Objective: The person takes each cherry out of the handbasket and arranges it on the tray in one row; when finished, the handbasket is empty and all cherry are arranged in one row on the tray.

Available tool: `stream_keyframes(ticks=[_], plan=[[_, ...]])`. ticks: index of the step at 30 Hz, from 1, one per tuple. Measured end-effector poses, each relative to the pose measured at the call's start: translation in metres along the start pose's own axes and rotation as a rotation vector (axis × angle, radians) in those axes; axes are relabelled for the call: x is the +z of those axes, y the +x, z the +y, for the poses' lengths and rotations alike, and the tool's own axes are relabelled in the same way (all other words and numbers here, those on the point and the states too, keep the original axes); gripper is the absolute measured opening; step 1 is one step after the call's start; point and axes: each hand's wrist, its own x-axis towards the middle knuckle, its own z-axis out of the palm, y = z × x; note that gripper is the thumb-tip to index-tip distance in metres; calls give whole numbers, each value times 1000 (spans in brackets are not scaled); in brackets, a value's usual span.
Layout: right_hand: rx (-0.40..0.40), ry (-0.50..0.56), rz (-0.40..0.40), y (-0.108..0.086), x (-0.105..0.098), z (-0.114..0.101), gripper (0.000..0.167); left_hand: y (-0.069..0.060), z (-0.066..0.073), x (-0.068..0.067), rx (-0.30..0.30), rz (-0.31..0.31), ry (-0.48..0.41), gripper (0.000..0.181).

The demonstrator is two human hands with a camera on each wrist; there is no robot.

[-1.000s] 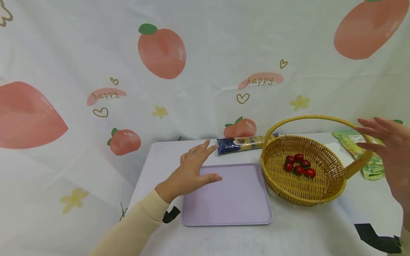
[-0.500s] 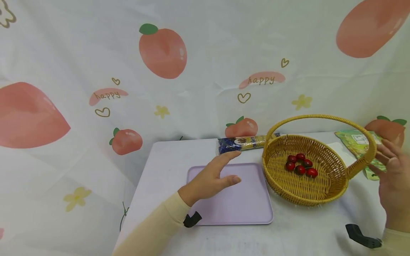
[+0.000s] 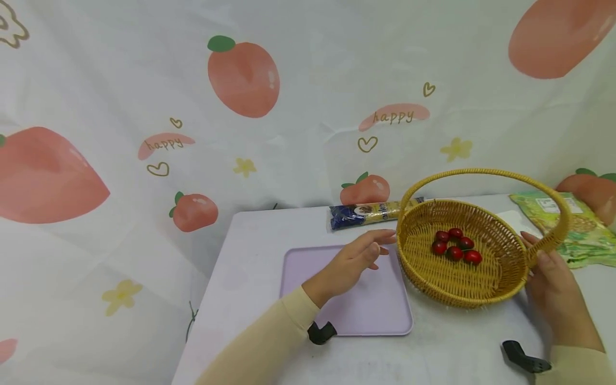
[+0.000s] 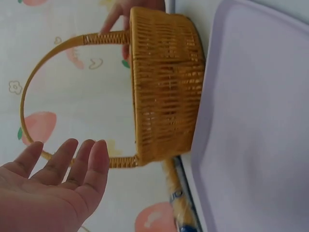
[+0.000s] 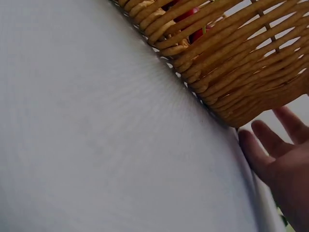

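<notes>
A round wicker basket (image 3: 462,297) with a tall arched handle (image 3: 481,172) stands on the white table. Several red cherries (image 3: 454,253) lie on its bottom. At the basket's left side is my left hand (image 3: 344,267), above a lilac tray (image 3: 370,315); its fingers are extended toward the foot of the handle, and contact is not clear. My right hand (image 3: 553,283) is at the right side, by the other foot of the handle. In the right wrist view its loosely bent fingers (image 5: 270,140) lie along the basket's lower wall, not visibly wrapped around it.
A blue and yellow packet (image 3: 366,214) lies along the table's back edge, partly behind the basket. A green packet (image 3: 577,227) is at the back right. A fruit-printed cloth (image 3: 298,107) hangs behind the table.
My left hand has moved right across the tray to the basket's left side. My right hand has come down and leftward to the basket's right side. The basket's place on the table looks unchanged.
</notes>
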Motion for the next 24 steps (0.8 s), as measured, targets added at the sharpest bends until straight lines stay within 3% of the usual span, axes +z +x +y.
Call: stream_keyframes(ticks=[3, 9, 12, 19, 24], plan=[[16, 52, -31, -2, -3, 3, 48, 13, -1, 9, -14, -3, -26, 91], [131, -180, 6, -6, -5, 8, 64, 40, -8, 28, -72, 4, -108, 93], [181, -231, -3, -6, -4, 9, 71, 52, -13, 36, -96, 9, -147, 88], [132, -215, -33, -6, -4, 9, 73, 88, -18, 49, -156, 37, -207, 79], [135, -214, -28, -5, -6, 8, 72, 112, -26, 58, -200, 77, -191, 77]])
